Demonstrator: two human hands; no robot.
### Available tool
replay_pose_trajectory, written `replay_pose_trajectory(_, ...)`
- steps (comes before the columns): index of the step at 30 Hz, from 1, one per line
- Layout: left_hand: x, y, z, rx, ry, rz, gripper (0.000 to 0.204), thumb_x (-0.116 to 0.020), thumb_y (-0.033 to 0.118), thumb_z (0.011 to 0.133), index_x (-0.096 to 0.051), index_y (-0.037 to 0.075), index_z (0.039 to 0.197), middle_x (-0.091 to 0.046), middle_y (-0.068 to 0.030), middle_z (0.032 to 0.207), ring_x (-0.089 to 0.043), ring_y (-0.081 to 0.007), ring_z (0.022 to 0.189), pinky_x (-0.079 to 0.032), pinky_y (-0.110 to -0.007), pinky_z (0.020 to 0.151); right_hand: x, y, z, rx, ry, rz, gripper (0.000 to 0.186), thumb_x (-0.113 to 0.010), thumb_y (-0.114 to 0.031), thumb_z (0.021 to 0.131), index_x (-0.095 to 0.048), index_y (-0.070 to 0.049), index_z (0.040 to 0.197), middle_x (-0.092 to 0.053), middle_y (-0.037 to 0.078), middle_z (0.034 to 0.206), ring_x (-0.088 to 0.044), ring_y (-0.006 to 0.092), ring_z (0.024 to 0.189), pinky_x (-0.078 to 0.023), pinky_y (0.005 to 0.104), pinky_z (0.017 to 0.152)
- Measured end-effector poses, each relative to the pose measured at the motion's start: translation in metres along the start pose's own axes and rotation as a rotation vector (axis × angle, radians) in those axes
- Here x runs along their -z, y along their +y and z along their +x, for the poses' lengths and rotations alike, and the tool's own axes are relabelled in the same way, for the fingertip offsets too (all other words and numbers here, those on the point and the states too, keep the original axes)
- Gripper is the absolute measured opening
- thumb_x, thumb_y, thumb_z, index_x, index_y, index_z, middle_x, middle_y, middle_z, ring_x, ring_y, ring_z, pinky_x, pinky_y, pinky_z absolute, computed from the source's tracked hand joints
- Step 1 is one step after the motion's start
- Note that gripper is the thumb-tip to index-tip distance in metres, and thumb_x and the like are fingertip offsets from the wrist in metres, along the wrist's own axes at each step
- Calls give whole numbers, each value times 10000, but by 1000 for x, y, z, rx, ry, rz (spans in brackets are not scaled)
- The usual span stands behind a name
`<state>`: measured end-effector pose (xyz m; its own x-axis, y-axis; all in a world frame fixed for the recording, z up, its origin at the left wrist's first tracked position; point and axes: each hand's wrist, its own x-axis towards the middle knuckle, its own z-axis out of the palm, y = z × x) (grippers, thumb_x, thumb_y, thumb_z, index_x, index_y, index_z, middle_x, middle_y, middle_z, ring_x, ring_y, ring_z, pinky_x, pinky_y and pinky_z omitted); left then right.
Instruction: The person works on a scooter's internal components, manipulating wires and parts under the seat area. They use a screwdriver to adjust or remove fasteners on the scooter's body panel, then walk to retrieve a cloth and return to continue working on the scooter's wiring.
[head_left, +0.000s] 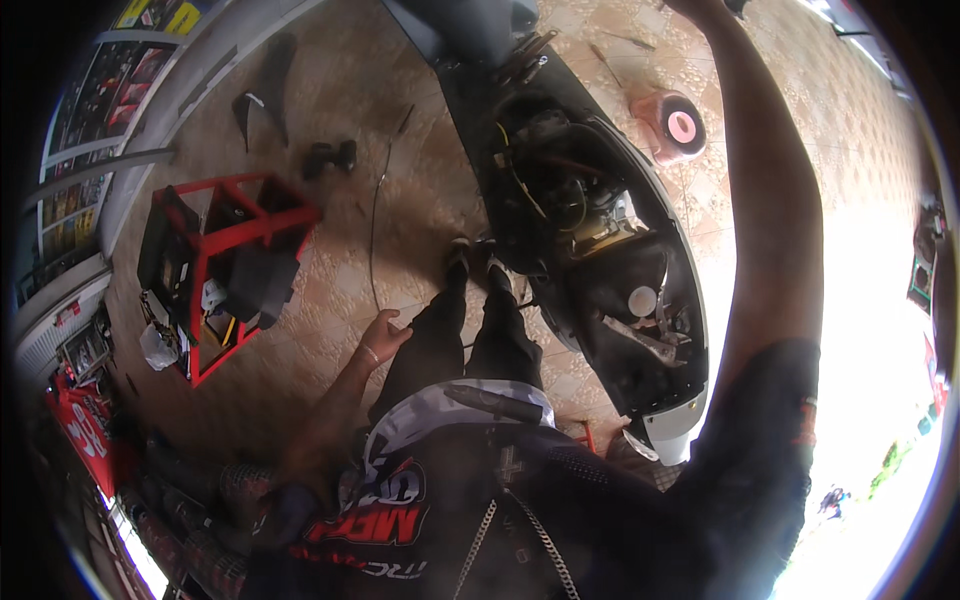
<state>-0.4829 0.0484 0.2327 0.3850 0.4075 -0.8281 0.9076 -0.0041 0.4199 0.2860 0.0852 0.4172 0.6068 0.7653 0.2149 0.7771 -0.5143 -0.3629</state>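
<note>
My left hand hangs beside my left thigh, thumb and fingers loosely apart, with nothing seen in it. My right arm stretches far forward past the scooter's right side. Only part of my right hand shows at the top edge; its fingers are cut off, and a small dark thing lies close by. The scooter stands in front of me to the right, its seat off and its inner parts exposed. A metal wrench-like tool rests in its rear section. Several tools lie on its front part.
A red-framed tool cart stands at the left. A long thin cable lies on the tiled floor, near a dark object. Right of the scooter sits a pink roll, with a thin tool beyond it. Shelves line the far left.
</note>
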Motion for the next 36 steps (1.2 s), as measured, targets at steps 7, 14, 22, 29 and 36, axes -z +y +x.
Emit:
replay_pose_trajectory(7,-36,-33,-9,39,61,-256,618,-767,256,868,-463,-12,1334,-641,-63,832,-621,-149,773,-515,-305,720,-41,-6,57,-219,-182,-94,535,-735,-480,840,-637,-47,1139,-685,216,1058,-657,375,998,-514,471,835)
replay_pose_trajectory(14,-81,-107,2,-30,168,-203,617,-765,241,851,-457,21,1338,-625,-62,828,-602,-166,754,-516,-310,745,-50,-4,19,-53,140,-160,532,-682,-548,879,-645,-53,1070,-696,198,950,-667,369,930,-516,471,802)
replay_pose_trajectory(22,-89,-100,5,144,130,-294,769,-785,287,808,-397,-13,1400,-602,-74,901,-588,-169,805,-521,-318,758,-23,36,61,-243,-419,296,478,-729,-493,883,-679,-98,1147,-609,-12,821,-546,73,722,-447,243,678)
replay_pose_trajectory(29,-82,-90,20,234,66,-301,835,-796,308,798,-352,-30,1419,-589,-100,924,-588,-186,831,-521,-324,759,-47,66,87,-293,-468,376,572,-663,-552,894,-676,-67,1196,-697,80,1039,-662,139,907,-516,297,858)
replay_pose_trajectory(36,-82,-81,46,150,38,-308,842,-784,265,809,-327,-14,1458,-602,-71,852,-601,-176,781,-521,-320,733,-47,17,58,-299,-235,590,379,-701,-231,938,-650,140,996,-691,201,843,-685,288,688,-572,385,529)
